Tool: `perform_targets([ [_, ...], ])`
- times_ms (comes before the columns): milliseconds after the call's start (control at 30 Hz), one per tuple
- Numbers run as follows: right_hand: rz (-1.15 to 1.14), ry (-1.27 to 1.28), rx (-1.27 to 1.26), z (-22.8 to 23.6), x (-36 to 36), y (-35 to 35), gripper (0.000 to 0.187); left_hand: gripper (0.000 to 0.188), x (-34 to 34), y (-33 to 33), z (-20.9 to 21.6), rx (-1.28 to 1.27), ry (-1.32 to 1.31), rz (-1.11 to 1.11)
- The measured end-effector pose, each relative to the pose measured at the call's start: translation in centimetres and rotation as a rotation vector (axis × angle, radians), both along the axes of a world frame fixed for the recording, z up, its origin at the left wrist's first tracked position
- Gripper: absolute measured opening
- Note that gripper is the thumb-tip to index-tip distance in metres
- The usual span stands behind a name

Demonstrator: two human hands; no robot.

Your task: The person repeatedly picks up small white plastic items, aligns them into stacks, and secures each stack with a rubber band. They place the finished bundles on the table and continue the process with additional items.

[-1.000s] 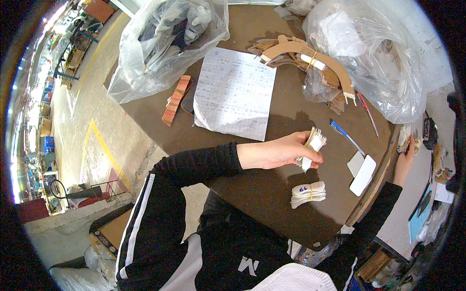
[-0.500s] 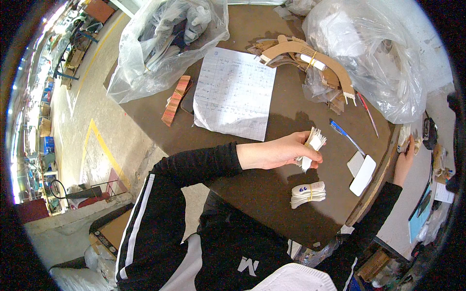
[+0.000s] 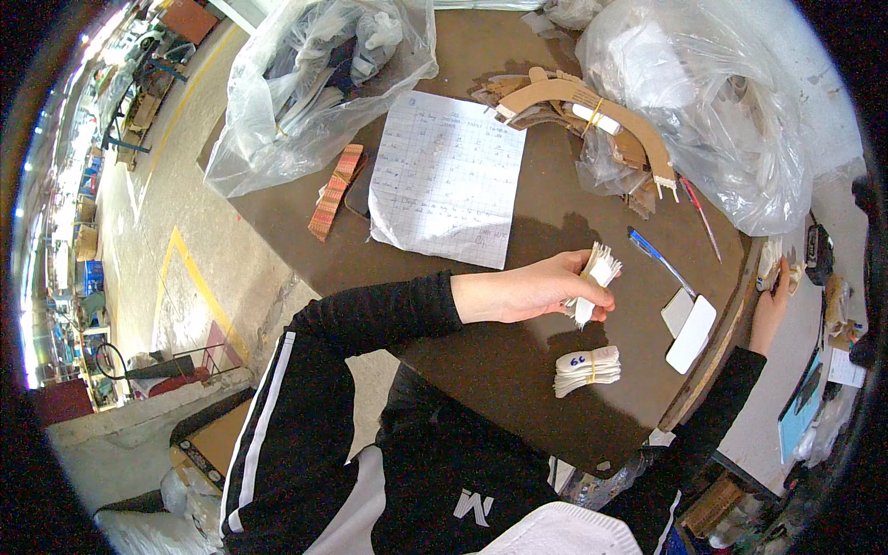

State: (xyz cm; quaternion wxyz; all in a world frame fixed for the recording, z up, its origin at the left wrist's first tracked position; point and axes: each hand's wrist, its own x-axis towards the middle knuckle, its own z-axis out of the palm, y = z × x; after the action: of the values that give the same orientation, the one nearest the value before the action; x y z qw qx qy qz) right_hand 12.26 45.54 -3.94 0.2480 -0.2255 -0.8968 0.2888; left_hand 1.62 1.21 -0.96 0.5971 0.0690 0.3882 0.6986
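Left hand grips a loose stack of white cut pieces over the bench; right hand is off the far bench edge.

I see the left hand (image 3: 546, 291) with its fingers (image 3: 597, 298) closed around the white stack (image 3: 595, 277), held above the brown bench (image 3: 518, 361). A second, banded bundle (image 3: 587, 368) lies on the bench just below it. The right hand (image 3: 772, 282) reaches past the bench's right edge; I cannot tell whether its fingers are closed. A handwritten sheet (image 3: 449, 176) lies well apart.

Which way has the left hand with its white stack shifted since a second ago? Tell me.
No. The left hand holds the white stack at the same spot above the banded bundle.
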Motion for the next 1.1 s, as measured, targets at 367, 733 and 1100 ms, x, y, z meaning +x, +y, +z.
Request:
perform_targets([
  [367, 0.006, 0.156, 0.038, -0.7, 0.1, 0.8, 0.059, 0.04, -0.1, -0.1, 0.1, -0.016, -0.006, -0.007],
  [733, -0.086, 0.016, 0.109, 2.0, -1.4, -5.2, 0.065, 0.042, 0.2, -0.4, -0.8, -0.036, -0.02, 0.028],
  [1100, -0.37, 0.299, 0.297, 3.3, -1.3, -4.4, 0.065, 0.048, -0.4, -0.1, 0.7, -0.129, 0.023, 0.017],
])
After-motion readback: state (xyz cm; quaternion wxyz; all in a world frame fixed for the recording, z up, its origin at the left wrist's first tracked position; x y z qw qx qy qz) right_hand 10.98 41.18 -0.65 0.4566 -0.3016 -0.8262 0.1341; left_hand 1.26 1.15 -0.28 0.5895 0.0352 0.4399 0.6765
